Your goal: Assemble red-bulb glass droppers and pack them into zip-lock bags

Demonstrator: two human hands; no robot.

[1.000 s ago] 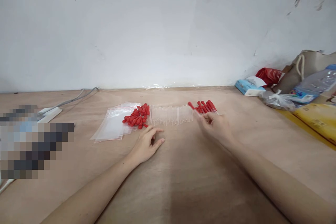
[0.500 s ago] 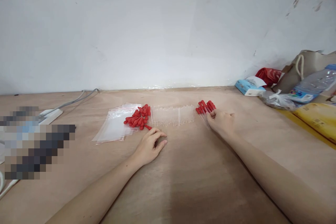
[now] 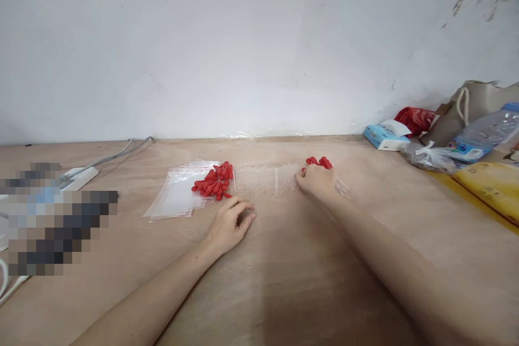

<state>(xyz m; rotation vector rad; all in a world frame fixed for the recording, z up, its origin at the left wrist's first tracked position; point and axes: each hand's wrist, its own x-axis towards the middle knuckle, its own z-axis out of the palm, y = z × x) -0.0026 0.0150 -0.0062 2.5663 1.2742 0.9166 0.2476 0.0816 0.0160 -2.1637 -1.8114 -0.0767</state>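
A row of thin clear dropper tubes (image 3: 263, 179) lies side by side across the middle of the table. My right hand (image 3: 318, 179) is at the row's right end, thumb and fingers closed on the end tube, whose grip is partly hidden. Behind that hand lies a group of droppers with red rubber bulbs (image 3: 324, 162); their clear stems show past the wrist. My left hand (image 3: 231, 224) rests on the table in front of the row, fingers loosely bent, thumb apart, holding nothing. Just beyond its fingertips is a pile of loose red rubber bulbs (image 3: 211, 184).
Clear zip bags (image 3: 174, 192) lie under and left of the red pile. Farther left are a white power strip (image 3: 81, 177), cables and blurred-out items. On the right stand a tissue pack (image 3: 385, 136), a plastic bottle (image 3: 482, 132) and a yellow package (image 3: 490, 186).
My right hand has moved left from the finished-looking red-bulbed droppers to the right end of the tube row, letting go of those droppers. My left hand has barely shifted.
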